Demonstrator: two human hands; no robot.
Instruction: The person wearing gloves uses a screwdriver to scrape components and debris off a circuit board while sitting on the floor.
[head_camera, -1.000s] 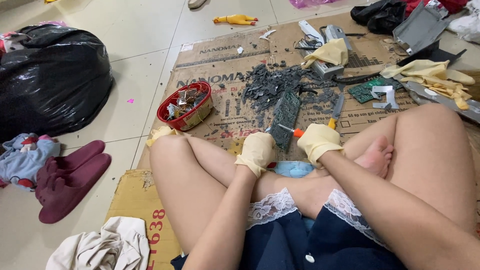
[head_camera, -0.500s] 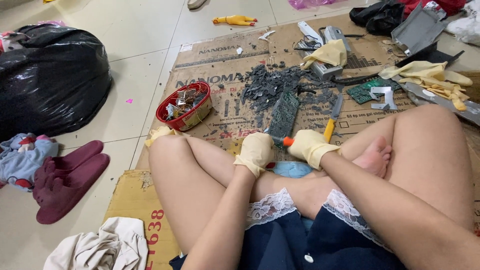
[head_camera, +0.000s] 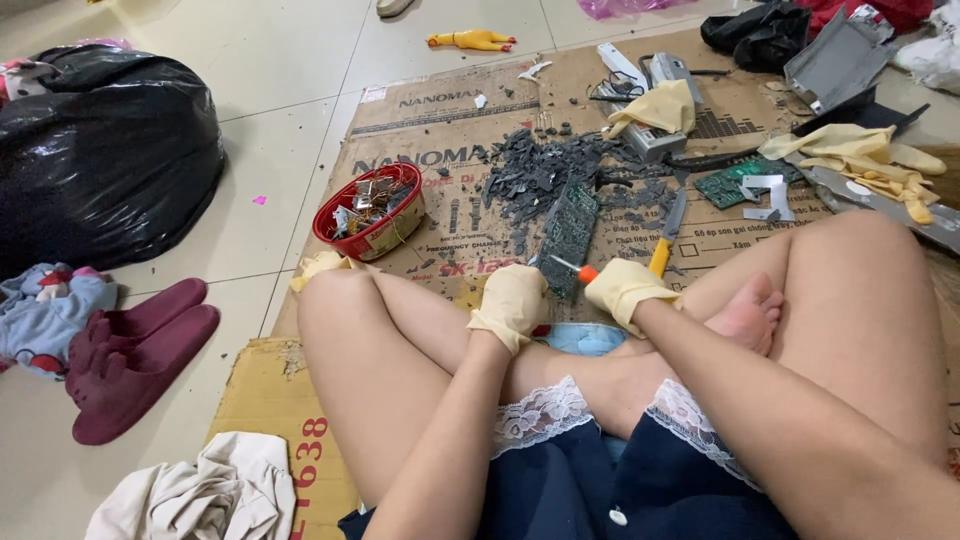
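Note:
I sit cross-legged on flattened cardboard (head_camera: 430, 130), both hands in pale yellow gloves. My left hand (head_camera: 510, 302) holds the near end of a green circuit board (head_camera: 568, 230) that stands tilted on the cardboard. My right hand (head_camera: 622, 290) grips an orange-handled screwdriver (head_camera: 578, 270), its metal tip pointing left against the board's lower edge. A yellow-handled knife (head_camera: 668, 232) lies just beyond my right hand. A heap of dark grey broken parts (head_camera: 545, 170) is spread behind the board.
A red bowl (head_camera: 352, 238) of small metal parts stands left of the board. A black rubbish bag (head_camera: 100, 150), maroon slippers (head_camera: 135, 350) and cloths lie at the left. Another green board (head_camera: 735, 185), spare yellow gloves (head_camera: 865, 150) and grey casings (head_camera: 840, 60) are at the right.
My right hand has turned and shifted left, bringing the screwdriver tip onto the board's lower edge. My left hand stays on the board.

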